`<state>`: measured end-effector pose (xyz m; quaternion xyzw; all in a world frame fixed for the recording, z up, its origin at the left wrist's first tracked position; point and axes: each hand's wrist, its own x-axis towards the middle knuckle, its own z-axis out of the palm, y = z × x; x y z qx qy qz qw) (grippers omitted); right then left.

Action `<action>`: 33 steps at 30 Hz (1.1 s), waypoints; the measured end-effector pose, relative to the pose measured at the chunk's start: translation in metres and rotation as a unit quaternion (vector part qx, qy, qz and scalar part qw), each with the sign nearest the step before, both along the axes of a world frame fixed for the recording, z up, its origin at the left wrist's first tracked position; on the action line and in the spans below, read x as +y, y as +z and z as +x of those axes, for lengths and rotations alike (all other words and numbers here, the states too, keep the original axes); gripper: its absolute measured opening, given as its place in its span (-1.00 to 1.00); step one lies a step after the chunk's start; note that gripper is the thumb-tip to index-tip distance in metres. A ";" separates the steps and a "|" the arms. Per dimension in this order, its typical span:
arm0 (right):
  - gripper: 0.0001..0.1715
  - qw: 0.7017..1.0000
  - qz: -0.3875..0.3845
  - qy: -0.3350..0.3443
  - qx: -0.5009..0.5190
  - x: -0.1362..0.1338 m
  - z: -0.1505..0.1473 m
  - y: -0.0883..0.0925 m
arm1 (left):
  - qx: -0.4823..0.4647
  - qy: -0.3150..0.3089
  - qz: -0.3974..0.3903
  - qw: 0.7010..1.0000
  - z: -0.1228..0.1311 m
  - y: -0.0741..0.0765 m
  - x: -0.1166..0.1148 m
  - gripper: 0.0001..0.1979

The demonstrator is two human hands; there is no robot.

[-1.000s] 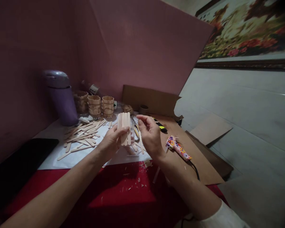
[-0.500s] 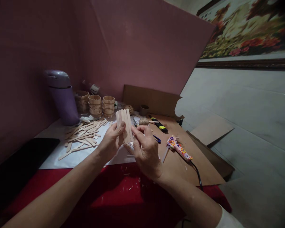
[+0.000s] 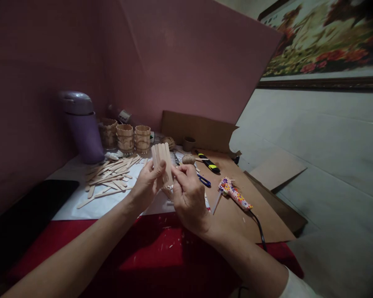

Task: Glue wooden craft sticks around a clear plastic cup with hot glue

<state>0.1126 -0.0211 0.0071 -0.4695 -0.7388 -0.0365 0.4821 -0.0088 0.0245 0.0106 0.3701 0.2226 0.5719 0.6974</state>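
Upright in front of me is a row of wooden craft sticks (image 3: 163,153) set side by side. My left hand (image 3: 148,180) is closed on the row from the left, thumb pressed across its front. At the right edge of the sticks, my right hand (image 3: 190,193) is closed, with its fingertips pinching the outermost stick low down; part of that grip is hidden. Beyond my left hand, a loose heap of craft sticks (image 3: 112,176) lies on white paper (image 3: 68,207). Just past my right hand lie blue-handled scissors (image 3: 204,181).
A purple flask (image 3: 84,132) and several stick-covered cups (image 3: 125,138) stand at the back left. On the cardboard (image 3: 255,223) to the right rest a yellow-black utility knife (image 3: 209,163) and a corded, flower-patterned glue gun (image 3: 234,192). A twine ball (image 3: 188,159) sits behind my hands.
My right hand has shifted slightly left and down along the sticks' edge, showing more of the blue handle. My left hand keeps its hold almost unmoved.
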 end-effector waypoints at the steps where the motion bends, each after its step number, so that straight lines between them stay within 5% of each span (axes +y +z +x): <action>1: -0.49 1.000 0.000 0.003 0.001 0.000 0.000 0.000 | 0.000 0.000 0.000 1.000 0.000 -0.001 0.000 -0.38; 10: -0.53 1.000 0.009 0.014 -0.002 0.002 0.000 0.004 | -0.005 -0.012 -0.006 1.000 -0.001 0.000 0.001 -0.43; 21: -0.68 0.994 -0.013 0.060 0.091 -0.005 0.011 0.008 | -0.040 -0.029 -0.089 0.995 -0.001 -0.003 0.006 -0.74; 33: -0.70 0.996 0.057 0.064 -0.024 -0.008 0.016 -0.002 | 0.054 0.005 -0.028 0.998 -0.002 0.003 -0.001 -0.58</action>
